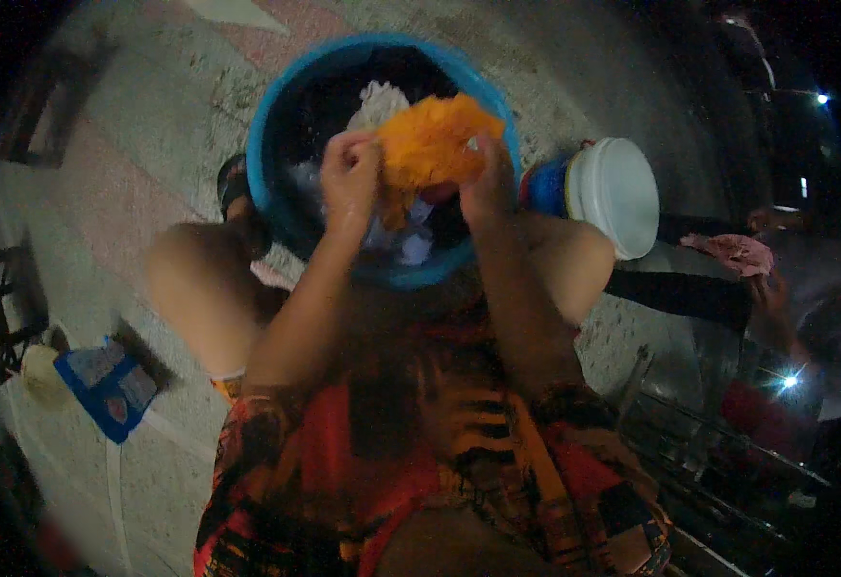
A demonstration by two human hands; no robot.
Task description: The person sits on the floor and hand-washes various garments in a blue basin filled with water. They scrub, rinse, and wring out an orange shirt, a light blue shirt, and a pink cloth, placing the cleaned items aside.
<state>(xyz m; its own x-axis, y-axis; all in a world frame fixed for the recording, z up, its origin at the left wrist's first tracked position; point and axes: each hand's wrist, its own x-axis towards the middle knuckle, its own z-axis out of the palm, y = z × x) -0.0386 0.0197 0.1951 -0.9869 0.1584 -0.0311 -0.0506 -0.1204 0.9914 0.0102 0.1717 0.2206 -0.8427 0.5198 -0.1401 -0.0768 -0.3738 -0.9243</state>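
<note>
An orange cloth is stretched between my two hands above a blue round tub. My left hand grips its left edge, and my right hand pinches the right edge, where a small pale patch shows. Dark contents fill much of the tub. A whitish, crumpled cloth lies behind the orange one, and pale lavender fabric shows beneath it, near the tub's front. The orange cloth hides the middle of the tub.
A white plastic bucket stands right of the tub, beside a blue container. Further right, another person holds a pink cloth. On the concrete floor at left lie a blue-and-white packet and dark wooden stools.
</note>
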